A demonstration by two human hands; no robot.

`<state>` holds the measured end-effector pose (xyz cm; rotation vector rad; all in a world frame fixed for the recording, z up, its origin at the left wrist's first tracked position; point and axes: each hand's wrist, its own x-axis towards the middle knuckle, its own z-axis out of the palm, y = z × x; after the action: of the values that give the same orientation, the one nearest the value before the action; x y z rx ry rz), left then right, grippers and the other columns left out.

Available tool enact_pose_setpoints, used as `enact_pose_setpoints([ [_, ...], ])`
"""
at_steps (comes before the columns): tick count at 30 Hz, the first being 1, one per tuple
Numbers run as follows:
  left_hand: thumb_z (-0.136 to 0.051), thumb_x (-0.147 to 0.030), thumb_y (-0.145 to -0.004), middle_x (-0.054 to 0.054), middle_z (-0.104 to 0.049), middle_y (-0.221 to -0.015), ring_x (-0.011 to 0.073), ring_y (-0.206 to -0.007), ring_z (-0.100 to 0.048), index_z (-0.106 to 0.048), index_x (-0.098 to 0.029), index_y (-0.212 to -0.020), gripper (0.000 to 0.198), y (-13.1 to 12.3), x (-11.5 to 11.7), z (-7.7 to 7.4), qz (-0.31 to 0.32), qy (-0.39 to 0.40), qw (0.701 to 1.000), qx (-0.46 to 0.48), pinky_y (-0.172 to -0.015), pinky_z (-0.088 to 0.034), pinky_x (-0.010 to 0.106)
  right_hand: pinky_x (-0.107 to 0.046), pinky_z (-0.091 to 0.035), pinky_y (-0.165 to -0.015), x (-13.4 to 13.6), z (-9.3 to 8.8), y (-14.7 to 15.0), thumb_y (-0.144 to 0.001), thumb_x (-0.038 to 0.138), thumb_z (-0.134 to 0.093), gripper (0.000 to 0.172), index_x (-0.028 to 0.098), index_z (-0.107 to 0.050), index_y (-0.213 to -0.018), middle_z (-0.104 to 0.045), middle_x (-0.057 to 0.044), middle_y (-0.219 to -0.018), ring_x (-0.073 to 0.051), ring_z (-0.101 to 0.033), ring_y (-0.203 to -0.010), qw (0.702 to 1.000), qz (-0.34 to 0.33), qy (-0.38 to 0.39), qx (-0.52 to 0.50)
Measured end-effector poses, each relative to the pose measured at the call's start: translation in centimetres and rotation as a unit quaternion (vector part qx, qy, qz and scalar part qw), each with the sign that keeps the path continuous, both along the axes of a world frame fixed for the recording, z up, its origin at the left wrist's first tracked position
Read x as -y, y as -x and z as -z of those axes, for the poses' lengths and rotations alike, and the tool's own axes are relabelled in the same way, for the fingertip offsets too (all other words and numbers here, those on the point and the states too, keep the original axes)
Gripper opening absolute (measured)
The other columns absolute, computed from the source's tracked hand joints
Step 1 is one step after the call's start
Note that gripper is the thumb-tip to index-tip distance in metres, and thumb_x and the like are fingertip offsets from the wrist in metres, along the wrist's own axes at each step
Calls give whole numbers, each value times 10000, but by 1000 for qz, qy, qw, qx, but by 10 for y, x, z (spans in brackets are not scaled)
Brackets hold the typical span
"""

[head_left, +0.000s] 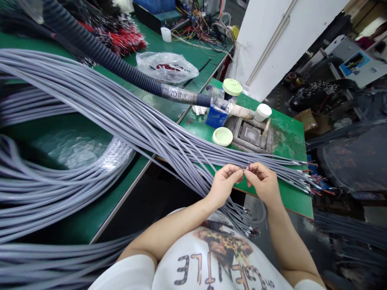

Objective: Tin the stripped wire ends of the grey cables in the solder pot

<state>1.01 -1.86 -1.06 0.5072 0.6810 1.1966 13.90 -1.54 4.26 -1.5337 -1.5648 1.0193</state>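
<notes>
A thick bundle of grey cables (127, 117) runs from the upper left across the green bench to the small green table (290, 137). Their stripped ends with red and coloured wires (314, 181) fan out at the right. My left hand (224, 183) and my right hand (263, 181) meet in front of my chest, fingers pinched together on the thin wire ends of one grey cable (245, 169). More cable ends (250, 229) hang below my hands.
A black corrugated hose (99, 52) crosses the bench to a metal fixture (250, 133). Around it stand a blue box (216, 116), a white cup (262, 112) and pale green lids (222, 136). A plastic bag (166, 66) and wire piles lie farther back. Coiled grey cables (60, 189) fill the left.
</notes>
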Motion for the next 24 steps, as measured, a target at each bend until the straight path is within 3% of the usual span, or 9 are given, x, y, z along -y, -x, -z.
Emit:
enact_pose_setpoints([
  [8,-723,-363,-728,-20,-583,-624,93,-611,-510,-610,-147,-714,245,-2,-2,0,6,-17,999,-37,-643,-409,225,-189,-405,-414,-7,0,-4,-833,322,-593,151,191,-543,-776,-550,52,-538,-79,-510,-417,1000,3,4,8],
  [11,-704,-367,-746,7,-628,-677,125,-652,-548,-659,-160,-769,213,4,-8,1,11,-84,989,-121,-671,-428,253,-181,-360,-382,-24,-6,-17,-804,332,-612,168,186,-541,-759,-554,52,-532,-64,-470,-379,1000,-2,10,20],
  [15,-660,-302,-788,40,-667,-760,179,-758,-570,-709,-213,-797,102,23,-24,8,-69,-253,915,-307,-777,-420,307,-174,-282,-343,-67,-13,-47,-734,322,-657,189,180,-534,-710,-541,53,-486,-52,-419,-337,999,13,39,15],
  [17,-622,-282,-815,47,-668,-760,190,-760,-564,-708,-222,-819,105,29,-32,13,-91,-301,877,-363,-775,-412,319,-173,-252,-334,-92,-13,-62,-691,294,-675,186,178,-530,-694,-528,56,-459,-50,-404,-319,998,14,61,16],
  [21,-565,-259,-851,59,-681,-788,190,-753,-567,-694,-215,-865,137,31,-37,23,-63,-358,823,-437,-754,-392,321,-174,-207,-324,-138,-3,-84,-647,240,-656,163,179,-505,-654,-505,60,-424,-45,-379,-291,994,16,98,55],
  [24,-541,-260,-867,63,-684,-802,189,-761,-573,-685,-216,-885,151,29,-37,26,-53,-374,805,-458,-748,-387,319,-175,-197,-322,-163,6,-90,-638,220,-644,154,174,-499,-612,-492,58,-407,-42,-374,-282,991,18,102,90],
])
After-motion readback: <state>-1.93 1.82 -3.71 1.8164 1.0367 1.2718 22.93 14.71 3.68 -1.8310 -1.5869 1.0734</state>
